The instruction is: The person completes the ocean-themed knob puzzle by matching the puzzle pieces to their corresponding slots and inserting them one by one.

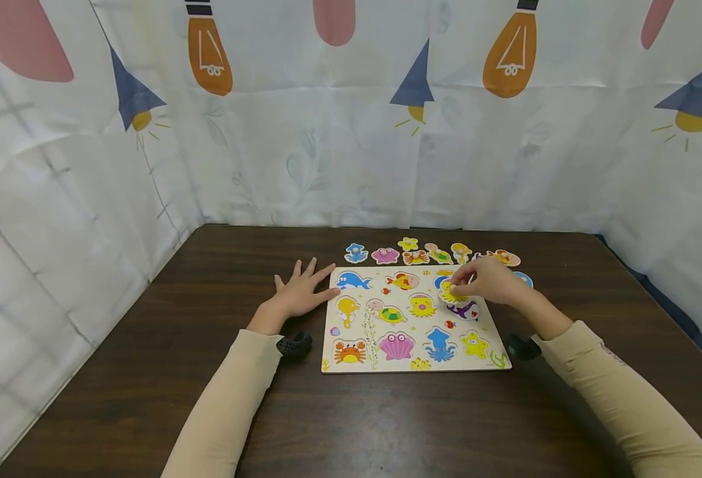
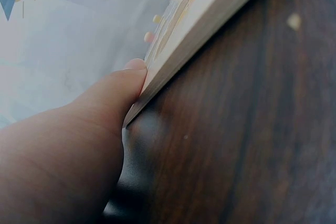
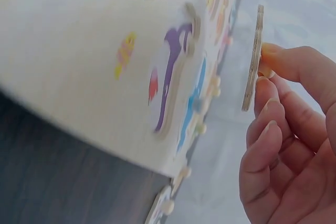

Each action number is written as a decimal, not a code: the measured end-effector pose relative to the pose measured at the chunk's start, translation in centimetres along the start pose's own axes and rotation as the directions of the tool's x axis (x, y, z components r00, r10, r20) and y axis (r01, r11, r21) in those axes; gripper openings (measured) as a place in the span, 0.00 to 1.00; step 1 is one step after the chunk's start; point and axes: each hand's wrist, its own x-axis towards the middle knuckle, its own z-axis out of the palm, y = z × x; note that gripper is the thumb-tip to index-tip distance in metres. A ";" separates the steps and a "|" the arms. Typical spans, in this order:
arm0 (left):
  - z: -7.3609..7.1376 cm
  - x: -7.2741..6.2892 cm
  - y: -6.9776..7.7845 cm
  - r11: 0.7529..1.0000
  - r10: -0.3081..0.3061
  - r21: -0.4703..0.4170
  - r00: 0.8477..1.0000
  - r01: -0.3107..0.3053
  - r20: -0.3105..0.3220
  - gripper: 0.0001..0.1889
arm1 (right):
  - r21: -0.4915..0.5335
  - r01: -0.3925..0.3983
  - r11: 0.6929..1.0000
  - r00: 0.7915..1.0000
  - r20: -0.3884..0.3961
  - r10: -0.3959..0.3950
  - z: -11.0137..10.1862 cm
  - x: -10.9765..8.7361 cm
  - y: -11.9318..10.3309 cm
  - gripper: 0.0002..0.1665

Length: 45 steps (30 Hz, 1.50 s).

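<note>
My right hand pinches a yellow piece above the far right part of the puzzle board; my left hand, fingers spread, touches the board's left edge.

Pale cloth hangs as the far wall at 12 o'clock, creased and printed. Orange light bulbs show towards 11 and between 1 and 2 o'clock; blue lamps with yellow rays sit near 10, 1 and 2. A pink shape dips from the top edge at 12. At 9 o'clock, the side cloth carries grey crossing lines. The dark brown, wood-grained tabletop has a soft sheen towards 6, and dark blue fabric borders it between 3 and 4.
</note>
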 end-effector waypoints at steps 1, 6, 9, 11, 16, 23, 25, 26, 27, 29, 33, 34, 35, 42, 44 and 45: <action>0.0 0.0 0.0 1.000 0.001 0.000 1.000 -0.001 -0.002 0.40 | 0.006 -0.001 1.000 1.000 0.006 0.001 0.2 0.2 -0.1 0.06; 0.1 0.0 -0.1 1.000 -0.002 -0.002 1.000 0.002 -0.006 0.40 | 0.020 -0.030 0.999 0.998 0.051 0.029 1.1 0.9 -0.9 0.07; 0.1 0.0 -0.1 1.000 -0.002 -0.007 1.000 0.002 -0.004 0.40 | 0.016 -0.046 0.999 0.996 0.071 0.044 1.7 1.2 -1.4 0.07; 0.1 0.0 -0.1 1.000 -0.001 -0.010 1.000 0.001 -0.003 0.40 | 0.015 -0.036 0.999 0.996 0.077 0.035 2.0 1.3 -1.7 0.06; 0.0 0.1 0.0 1.000 0.001 -0.012 1.000 -0.001 -0.001 0.40 | -0.005 -0.009 1.000 0.996 0.084 0.010 2.5 1.7 -2.3 0.04; 0.0 0.1 -0.1 1.000 -0.004 -0.015 1.000 0.004 -0.001 0.40 | -0.066 -0.025 0.998 0.990 0.135 0.033 2.9 2.6 -3.2 0.04; 0.0 0.1 -0.1 1.000 -0.001 -0.012 1.000 0.001 -0.003 0.40 | -0.076 -0.022 0.997 0.989 0.141 0.033 3.0 2.8 -3.4 0.04; 0.0 0.1 -0.1 1.000 0.000 -0.010 1.000 0.000 -0.004 0.40 | -0.078 -0.017 0.997 0.989 0.147 0.029 3.1 2.9 -3.6 0.04; 0.1 0.1 -0.1 1.000 -0.003 -0.009 1.000 0.003 -0.002 0.40 | -0.078 -0.018 0.997 0.988 0.150 0.029 3.2 3.0 -3.6 0.04; 0.1 0.1 0.0 1.000 0.000 -0.005 1.000 0.000 -0.003 0.40 | -0.081 -0.013 0.997 0.987 0.158 0.025 3.3 3.1 -3.7 0.04; 0.1 0.1 -0.1 1.000 -0.003 0.001 1.000 0.003 -0.004 0.40 | -0.082 -0.015 0.997 0.985 0.173 0.029 3.4 3.2 -3.8 0.04; 0.2 0.2 -0.1 1.000 0.000 0.003 1.000 0.000 -0.007 0.40 | -0.085 -0.013 0.996 0.984 0.175 0.028 3.4 3.2 -3.8 0.04; 0.2 0.2 -0.1 1.000 0.001 0.005 1.000 0.000 -0.008 0.40 | -0.087 -0.015 0.996 0.984 0.176 0.030 3.4 3.2 -3.8 0.04; 0.2 0.2 -0.1 1.000 0.000 0.010 1.000 0.000 -0.010 0.40 | -0.103 -0.036 0.994 0.983 0.174 0.054 3.5 3.3 -3.7 0.04; 0.2 0.2 -0.2 1.000 -0.001 0.010 1.000 0.001 -0.010 0.40 | -0.107 -0.036 0.994 0.983 0.176 0.054 3.6 3.4 -3.7 0.04; 0.2 0.2 -0.2 1.000 -0.002 0.011 1.000 0.002 -0.011 0.40 | -0.108 -0.035 0.994 0.983 0.176 0.053 3.6 3.4 -3.7 0.04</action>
